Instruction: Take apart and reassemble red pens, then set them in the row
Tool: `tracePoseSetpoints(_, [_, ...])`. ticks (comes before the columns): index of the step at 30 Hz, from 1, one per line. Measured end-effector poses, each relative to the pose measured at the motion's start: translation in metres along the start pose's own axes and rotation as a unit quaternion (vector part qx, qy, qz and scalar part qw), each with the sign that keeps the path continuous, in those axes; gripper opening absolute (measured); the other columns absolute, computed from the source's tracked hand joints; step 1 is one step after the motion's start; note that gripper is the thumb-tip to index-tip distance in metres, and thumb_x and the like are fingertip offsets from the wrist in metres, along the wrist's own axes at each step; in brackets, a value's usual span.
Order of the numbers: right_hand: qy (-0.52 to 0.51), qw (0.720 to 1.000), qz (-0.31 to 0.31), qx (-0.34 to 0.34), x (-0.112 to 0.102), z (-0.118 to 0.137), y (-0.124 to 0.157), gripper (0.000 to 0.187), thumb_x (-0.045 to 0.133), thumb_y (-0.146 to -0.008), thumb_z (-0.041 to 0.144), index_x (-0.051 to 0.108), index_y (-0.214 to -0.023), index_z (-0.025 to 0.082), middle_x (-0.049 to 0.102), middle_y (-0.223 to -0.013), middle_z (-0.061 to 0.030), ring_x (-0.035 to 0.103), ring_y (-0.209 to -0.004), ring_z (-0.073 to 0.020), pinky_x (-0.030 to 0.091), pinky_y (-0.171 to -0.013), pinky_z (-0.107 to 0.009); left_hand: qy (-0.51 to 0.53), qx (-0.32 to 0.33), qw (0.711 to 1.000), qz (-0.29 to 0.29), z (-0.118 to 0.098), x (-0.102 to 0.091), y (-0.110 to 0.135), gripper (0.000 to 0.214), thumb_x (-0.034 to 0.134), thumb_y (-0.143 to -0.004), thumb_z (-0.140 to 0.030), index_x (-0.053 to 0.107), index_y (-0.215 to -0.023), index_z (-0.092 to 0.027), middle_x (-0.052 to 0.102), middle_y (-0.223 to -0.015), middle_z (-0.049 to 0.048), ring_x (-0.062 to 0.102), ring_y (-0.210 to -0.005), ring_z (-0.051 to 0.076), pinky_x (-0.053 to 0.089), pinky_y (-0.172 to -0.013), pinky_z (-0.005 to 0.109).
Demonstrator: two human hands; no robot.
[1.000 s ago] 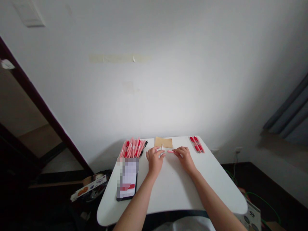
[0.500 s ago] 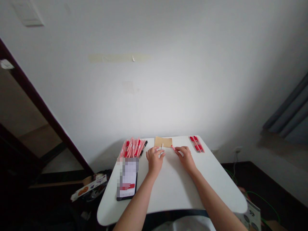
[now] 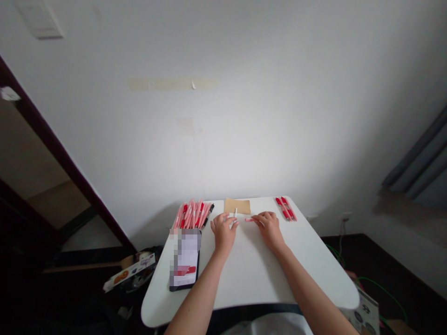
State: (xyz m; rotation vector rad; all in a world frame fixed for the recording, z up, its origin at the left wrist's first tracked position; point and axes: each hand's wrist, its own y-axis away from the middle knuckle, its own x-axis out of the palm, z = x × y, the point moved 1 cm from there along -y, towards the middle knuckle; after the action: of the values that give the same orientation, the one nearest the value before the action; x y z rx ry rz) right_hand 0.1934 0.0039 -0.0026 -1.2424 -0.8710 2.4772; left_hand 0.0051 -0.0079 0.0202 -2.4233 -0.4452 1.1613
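1. The white wall (image 3: 244,116) fills most of the view, with a strip of pale tape (image 3: 172,83) stuck across it; a grey curtain (image 3: 419,158) hangs at the right.
2. The white tabletop (image 3: 251,279) stands against the wall, its near edge rounded.
3. A dark phone (image 3: 185,263) lies flat along the left edge of the tabletop, its screen blurred, just left of the left forearm.
4. A heap of pink and red pens (image 3: 193,214) lies at the far left corner, touching the far end of the phone.
5. A brown card (image 3: 237,205) lies flat at the middle of the far edge, just beyond both hands.
6. A few red pens (image 3: 286,209) lie side by side at the far right corner, just right of the right hand and apart from it.
7. The left hand (image 3: 223,232) rests on the tabletop near the far edge, fingers curled in, pinching a thin white stick (image 3: 235,213) that stands upright above the fingertips, in front of the card.
8. The right hand (image 3: 269,230) rests beside it, loosely curled, its fingertips gripping one end of a short pink pen part (image 3: 248,219).
9. The pink part lies level, pointing left toward the white stick, close to it; whether they touch cannot be told.
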Motion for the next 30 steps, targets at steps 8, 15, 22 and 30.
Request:
tracePoseSetpoints(8, [0.06, 0.996, 0.057, 0.014, -0.001, 0.004, -0.001, 0.023, 0.051, -0.09, 0.027, 0.072, -0.099, 0.032, 0.062, -0.101, -0.0079, 0.044, -0.103, -0.0259, 0.037, -0.086, -0.04, -0.049, -0.021, 0.998, 0.02, 0.0, -0.003, 0.0, 0.017, 0.068, -0.073, -0.025, 0.071, -0.09, -0.027, 0.06, -0.112, 0.0045, 0.046, -0.112, 0.024, 0.028, -0.102, 0.049])
tracePoseSetpoints(15, [0.091, 0.992, 0.086, 0.012, -0.001, 0.014, -0.005, 0.024, 0.05, -0.091, 0.029, 0.071, -0.101, 0.034, 0.06, -0.105, -0.0076, 0.043, -0.105, -0.0247, 0.037, -0.086, -0.038, -0.085, -0.034, 0.995, 0.026, 0.001, -0.005, 0.001, 0.017, 0.071, -0.07, -0.027, 0.072, -0.087, -0.027, 0.06, -0.113, 0.0039, 0.045, -0.114, 0.024, 0.026, -0.102, 0.048])
tracePoseSetpoints(22, [0.114, 0.99, 0.084, -0.009, 0.003, 0.016, -0.01, 0.024, 0.052, -0.09, 0.032, 0.069, -0.106, 0.039, 0.059, -0.106, -0.007, 0.043, -0.104, -0.0247, 0.037, -0.088, -0.039, -0.1, -0.029, 0.994, 0.027, 0.001, -0.003, 0.001, 0.017, 0.071, -0.07, -0.028, 0.072, -0.086, -0.027, 0.06, -0.114, 0.0043, 0.045, -0.113, 0.025, 0.027, -0.1, 0.049])
tracePoseSetpoints(30, [0.09, 0.992, 0.089, 0.016, 0.003, 0.009, -0.008, 0.032, 0.053, -0.089, 0.03, 0.061, -0.119, 0.039, 0.057, -0.114, -0.0066, 0.043, -0.106, -0.0247, 0.039, -0.087, -0.038, -0.107, -0.025, 0.994, 0.024, 0.002, 0.0, 0.003, 0.016, 0.072, -0.068, -0.028, 0.072, -0.084, -0.027, 0.059, -0.113, 0.0045, 0.044, -0.114, 0.026, 0.024, -0.104, 0.053])
